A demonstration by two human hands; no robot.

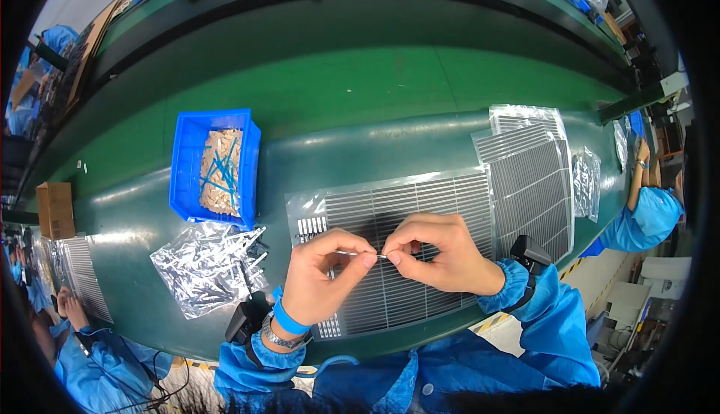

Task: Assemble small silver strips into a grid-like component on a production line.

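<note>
Both hands meet over a clear sheet lined with dark strips [420, 298] on the green bench. My left hand [315, 275] pinches a thin, narrow strip [347, 253] between thumb and forefinger. Close beside it, the thumb and forefinger of my right hand [446, 253] are pressed together at the strip's right end. Only a short piece of it shows between the fingertips, too small to tell more. White-and-black strip ends [311, 226] line the sheet's left edge.
Left of the sheet, a blue bin [180, 163] holds beige pieces and blue strips. A clear bag of dark strips [199, 271] lies before it. More lined sheets [532, 189] overlap at the right, beside a clear bag [586, 181]. Co-workers [645, 219] sit on both sides.
</note>
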